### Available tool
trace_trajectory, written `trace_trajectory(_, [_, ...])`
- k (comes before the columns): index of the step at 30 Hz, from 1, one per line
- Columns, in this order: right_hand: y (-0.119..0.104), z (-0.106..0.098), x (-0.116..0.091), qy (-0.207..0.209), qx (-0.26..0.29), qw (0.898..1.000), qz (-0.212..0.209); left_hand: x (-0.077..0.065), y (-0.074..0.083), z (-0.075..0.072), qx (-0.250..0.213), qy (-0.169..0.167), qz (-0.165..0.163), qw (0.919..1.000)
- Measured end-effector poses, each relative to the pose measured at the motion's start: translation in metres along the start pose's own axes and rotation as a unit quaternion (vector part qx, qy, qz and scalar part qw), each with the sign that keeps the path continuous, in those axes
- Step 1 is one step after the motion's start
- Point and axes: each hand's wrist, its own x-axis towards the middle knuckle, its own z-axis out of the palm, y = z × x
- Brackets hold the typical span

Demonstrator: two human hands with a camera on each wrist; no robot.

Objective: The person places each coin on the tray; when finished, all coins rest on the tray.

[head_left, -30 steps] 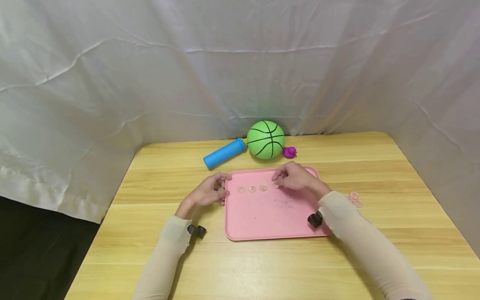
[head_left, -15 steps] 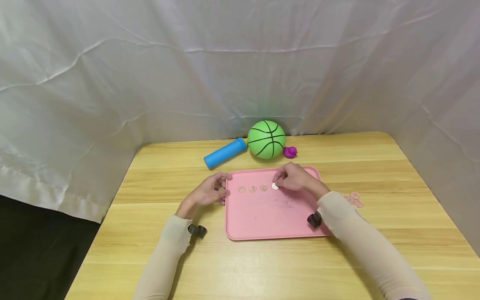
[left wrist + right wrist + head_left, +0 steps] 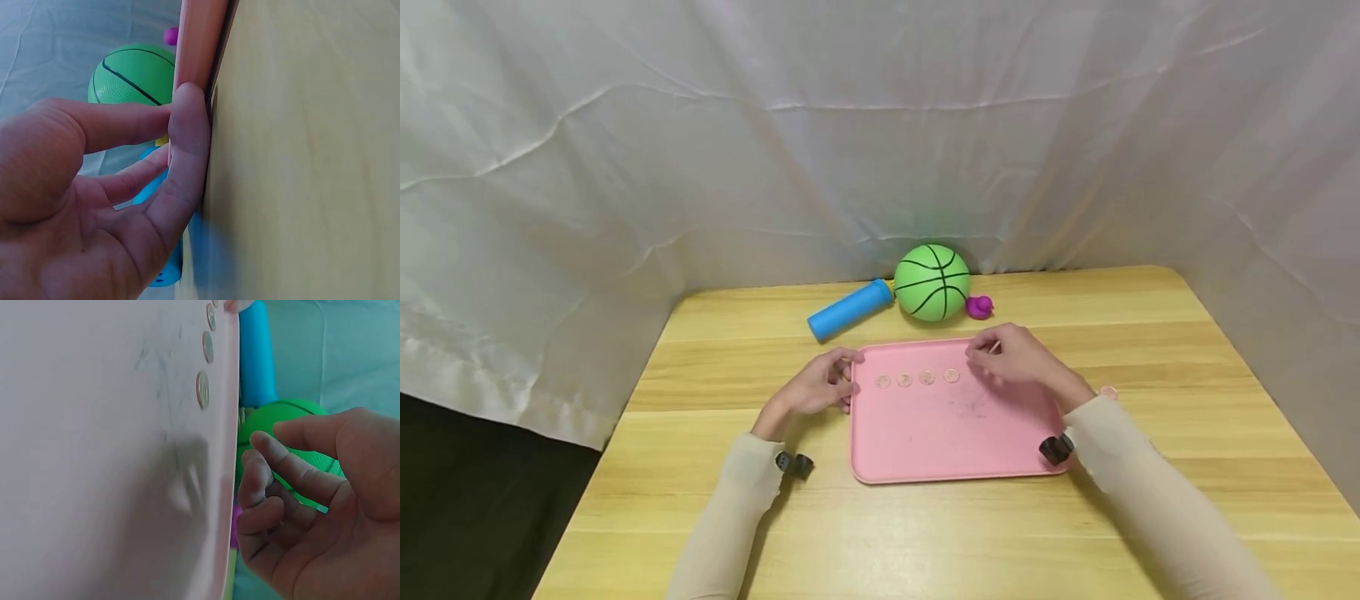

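A pink tray (image 3: 955, 450) lies on the wooden table, and my left hand (image 3: 812, 383) grips its left rim. The left wrist view has the thumb and fingertips of that hand (image 3: 125, 181) pinching the tray's edge (image 3: 199, 44). Several coins form a row along the far part of the tray, the rightmost coin (image 3: 951, 376) being closest to my right hand (image 3: 1011, 354). That hand hovers over the tray's far right part, its fingers loosely bent and holding nothing. In the right wrist view the thumb and forefinger are a little apart, away from the nearest coin (image 3: 203, 389).
Behind the tray lie a blue cylindrical pump (image 3: 852, 310), a green ball (image 3: 932, 282) with black lines, and a purple rubber duck (image 3: 980, 307). Another coin (image 3: 1108, 392) shows on the table beyond the right forearm. Pale cloth (image 3: 880, 150) hangs behind the table.
My right hand has let go of the rightmost coin, leaving it flat in the row, and has moved up and to the right. The left hand stays on the tray's rim.
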Motion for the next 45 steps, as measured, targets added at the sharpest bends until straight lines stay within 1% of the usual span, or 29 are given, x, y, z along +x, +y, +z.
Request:
trace_trajectory(4, [0.01,-0.008,-0.014,0.024,-0.016,1.0,0.009,0.0,0.0,-0.001,0.004,0.002,-0.002,1.0])
trace_trajectory(8, [0.021,-0.017,-0.026,0.046,-0.018,0.998,0.025,0.0,0.0,-0.003,0.002,0.001,0.0,1.0])
trace_trajectory(11, [0.027,-0.025,-0.035,0.055,-0.019,0.998,0.029,0.0,0.0,-0.003,-0.002,-0.002,0.001,1.0])
trace_trajectory(17, [0.035,-0.046,-0.051,0.075,-0.055,0.995,0.027,-0.002,-0.001,-0.004,0.004,0.002,-0.006,1.0])
trace_trajectory(20, [0.038,-0.054,-0.058,0.082,-0.069,0.994,0.033,-0.003,0.0,-0.004,0.008,0.005,-0.009,0.9999])
trace_trajectory(29, [0.049,-0.071,-0.077,0.082,-0.059,0.994,0.032,-0.002,-0.001,-0.006,0.01,0.007,-0.003,0.9999])
trace_trajectory(35, [0.066,-0.081,-0.09,0.078,-0.083,0.993,0.034,-0.001,0.001,-0.004,0.007,0.003,-0.007,0.9999])
trace_trajectory(42, [0.085,-0.084,-0.1,0.069,-0.076,0.994,0.037,0.0,0.002,-0.006,0.008,0.007,-0.005,0.9999])
trace_trajectory(45, [0.09,-0.084,-0.105,0.063,-0.07,0.995,0.035,-0.001,0.007,-0.005,0.012,0.007,-0.01,0.9999])
